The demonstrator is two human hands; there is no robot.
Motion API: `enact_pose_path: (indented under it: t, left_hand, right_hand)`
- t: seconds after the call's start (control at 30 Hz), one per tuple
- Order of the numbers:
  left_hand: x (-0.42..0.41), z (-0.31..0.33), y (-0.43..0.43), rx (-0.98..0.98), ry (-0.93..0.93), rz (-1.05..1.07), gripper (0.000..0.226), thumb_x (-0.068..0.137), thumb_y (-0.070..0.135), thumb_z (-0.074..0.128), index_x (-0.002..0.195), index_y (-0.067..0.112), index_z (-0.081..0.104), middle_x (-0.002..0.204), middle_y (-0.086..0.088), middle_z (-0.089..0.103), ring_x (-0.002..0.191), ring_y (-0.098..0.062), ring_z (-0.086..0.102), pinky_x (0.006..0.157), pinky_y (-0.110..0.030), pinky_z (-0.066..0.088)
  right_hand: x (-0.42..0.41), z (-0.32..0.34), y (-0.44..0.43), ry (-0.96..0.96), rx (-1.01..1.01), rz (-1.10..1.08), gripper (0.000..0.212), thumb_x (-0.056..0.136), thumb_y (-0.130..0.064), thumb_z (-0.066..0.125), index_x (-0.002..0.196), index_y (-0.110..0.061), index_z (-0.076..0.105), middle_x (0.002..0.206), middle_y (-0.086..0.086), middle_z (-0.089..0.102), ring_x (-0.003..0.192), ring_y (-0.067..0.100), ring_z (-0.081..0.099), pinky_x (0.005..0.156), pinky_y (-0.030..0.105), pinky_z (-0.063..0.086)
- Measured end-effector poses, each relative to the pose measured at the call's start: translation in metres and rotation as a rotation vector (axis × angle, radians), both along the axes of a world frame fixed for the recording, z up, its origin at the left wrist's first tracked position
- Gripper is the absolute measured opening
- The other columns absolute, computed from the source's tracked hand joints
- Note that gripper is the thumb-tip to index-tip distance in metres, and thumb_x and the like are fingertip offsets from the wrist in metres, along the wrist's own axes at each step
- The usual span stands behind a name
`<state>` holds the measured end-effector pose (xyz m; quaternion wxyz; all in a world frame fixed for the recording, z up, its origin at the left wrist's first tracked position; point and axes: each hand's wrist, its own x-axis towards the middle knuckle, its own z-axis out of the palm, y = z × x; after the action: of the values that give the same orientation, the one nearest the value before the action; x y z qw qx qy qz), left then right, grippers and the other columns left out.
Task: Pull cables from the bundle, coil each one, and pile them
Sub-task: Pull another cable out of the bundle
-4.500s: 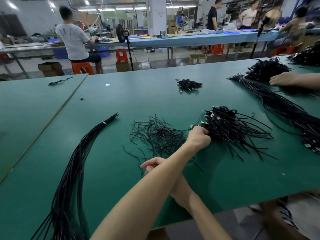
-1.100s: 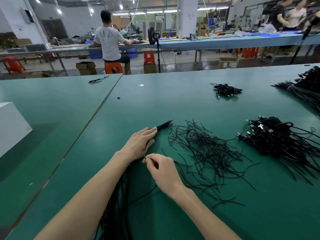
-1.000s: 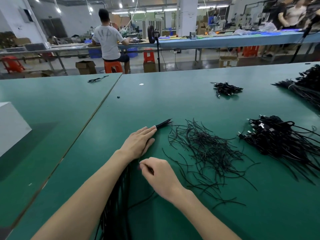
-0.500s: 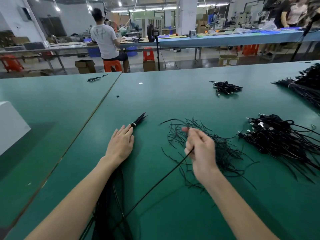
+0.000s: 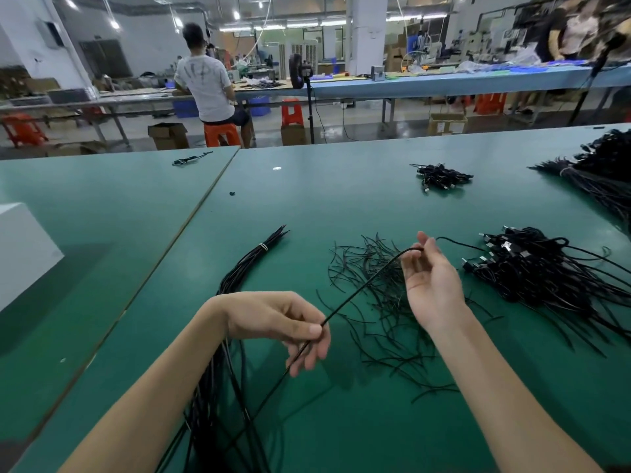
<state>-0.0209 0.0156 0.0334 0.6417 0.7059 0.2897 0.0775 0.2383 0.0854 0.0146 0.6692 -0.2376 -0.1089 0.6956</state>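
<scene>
One black cable (image 5: 362, 285) runs taut through the air between my two hands above the green table (image 5: 341, 199). My left hand (image 5: 280, 322) pinches it between thumb and fingers, low at centre. My right hand (image 5: 430, 278), palm up, holds the cable's far part between thumb and fingers; the cable's end trails off to the right past it. The tied bundle of long black cables (image 5: 239, 278) lies under my left forearm, its banded tip pointing up and right. A pile of coiled cables with connectors (image 5: 532, 268) sits to the right.
Loose black twist ties (image 5: 375, 302) are scattered between the bundle and the pile. A small cable heap (image 5: 440, 175) lies farther back, another bundle (image 5: 594, 179) at far right. A white box (image 5: 24, 247) stands at left. A person sits at a far bench.
My left hand has lifted off the bundle and taken hold of the cable. My right hand has drawn the cable farther right and turned palm up.
</scene>
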Motion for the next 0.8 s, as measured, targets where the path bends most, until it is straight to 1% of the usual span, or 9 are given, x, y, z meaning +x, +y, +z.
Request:
enact_pose_path:
  t: [0.1, 0.2, 0.27, 0.37, 0.47, 0.53, 0.63, 0.7, 0.8]
  left_hand:
    - [0.004, 0.005, 0.001, 0.041, -0.135, 0.208, 0.02, 0.107, 0.018, 0.051, 0.1, 0.007, 0.067, 0.081, -0.006, 0.069, 0.065, -0.018, 0.066, 0.067, -0.028, 0.052]
    - [0.015, 0.014, 0.011, 0.103, -0.298, 0.526, 0.02, 0.105, 0.02, 0.054, 0.097, 0.011, 0.071, 0.08, -0.004, 0.067, 0.066, -0.016, 0.064, 0.067, -0.025, 0.054]
    - [0.023, 0.02, 0.019, 0.048, -0.473, 0.752, 0.019, 0.101, 0.022, 0.059, 0.095, 0.013, 0.074, 0.082, -0.002, 0.069, 0.068, -0.014, 0.067, 0.067, -0.023, 0.057]
    - [0.035, 0.026, 0.032, -0.044, -0.711, 1.018, 0.017, 0.097, 0.021, 0.061, 0.098, 0.007, 0.071, 0.088, -0.003, 0.074, 0.075, -0.015, 0.074, 0.067, -0.022, 0.06]
    - [0.042, 0.019, 0.039, -0.083, -0.783, 1.162, 0.017, 0.103, 0.015, 0.057, 0.104, 0.002, 0.068, 0.096, -0.008, 0.077, 0.084, -0.018, 0.077, 0.068, -0.022, 0.061]
    - [0.041, 0.011, 0.04, -0.095, -0.803, 1.231, 0.017, 0.104, 0.014, 0.056, 0.105, 0.0, 0.067, 0.094, -0.009, 0.078, 0.086, -0.019, 0.078, 0.067, -0.022, 0.061]
    - [0.034, -0.002, 0.038, -0.145, -0.829, 1.342, 0.018, 0.104, 0.014, 0.056, 0.102, 0.0, 0.067, 0.089, -0.008, 0.077, 0.08, -0.017, 0.078, 0.064, -0.021, 0.06]
    - [0.028, -0.012, 0.036, -0.186, -0.822, 1.401, 0.019, 0.105, 0.014, 0.055, 0.102, -0.002, 0.066, 0.091, -0.011, 0.075, 0.075, -0.015, 0.077, 0.063, -0.021, 0.06]
    - [0.022, -0.028, 0.032, -0.212, -0.752, 1.434, 0.024, 0.106, 0.015, 0.054, 0.105, -0.006, 0.065, 0.098, -0.017, 0.073, 0.074, -0.015, 0.077, 0.063, -0.02, 0.06]
  right_hand:
    - [0.003, -0.005, -0.004, -0.052, 0.033, 0.079, 0.025, 0.104, -0.018, 0.056, 0.12, -0.001, 0.064, 0.089, 0.006, 0.063, 0.07, 0.013, 0.068, 0.069, 0.022, 0.059]
    - [-0.008, -0.014, -0.018, -0.336, 0.122, 0.241, 0.039, 0.102, -0.031, 0.056, 0.127, -0.002, 0.062, 0.107, 0.012, 0.072, 0.092, 0.021, 0.073, 0.078, 0.028, 0.06]
    - [-0.019, -0.019, -0.034, -0.526, 0.205, 0.405, 0.045, 0.099, -0.036, 0.056, 0.126, -0.002, 0.063, 0.117, 0.015, 0.073, 0.101, 0.027, 0.074, 0.081, 0.03, 0.06]
    - [-0.038, -0.023, -0.06, -0.763, 0.354, 0.698, 0.051, 0.101, -0.044, 0.051, 0.123, -0.001, 0.063, 0.114, 0.013, 0.076, 0.103, 0.031, 0.074, 0.085, 0.034, 0.061]
    - [-0.048, -0.024, -0.078, -0.826, 0.441, 0.823, 0.049, 0.106, -0.043, 0.047, 0.119, 0.0, 0.065, 0.11, 0.014, 0.077, 0.099, 0.032, 0.075, 0.086, 0.036, 0.061]
    - [-0.045, -0.023, -0.082, -0.786, 0.438, 0.821, 0.05, 0.107, -0.043, 0.042, 0.116, 0.0, 0.067, 0.101, 0.015, 0.077, 0.085, 0.031, 0.074, 0.078, 0.037, 0.06]
    - [-0.032, -0.021, -0.083, -0.737, 0.364, 0.779, 0.051, 0.106, -0.044, 0.044, 0.113, 0.0, 0.07, 0.083, 0.013, 0.072, 0.059, 0.022, 0.065, 0.052, 0.029, 0.052]
    - [-0.023, -0.023, -0.084, -0.742, 0.363, 0.77, 0.045, 0.106, -0.042, 0.049, 0.115, -0.002, 0.07, 0.083, 0.01, 0.069, 0.056, 0.017, 0.059, 0.043, 0.024, 0.042]
    - [-0.015, -0.029, -0.085, -0.796, 0.384, 0.753, 0.028, 0.105, -0.032, 0.057, 0.115, -0.011, 0.072, 0.083, 0.006, 0.064, 0.053, 0.012, 0.047, 0.04, 0.019, 0.03]
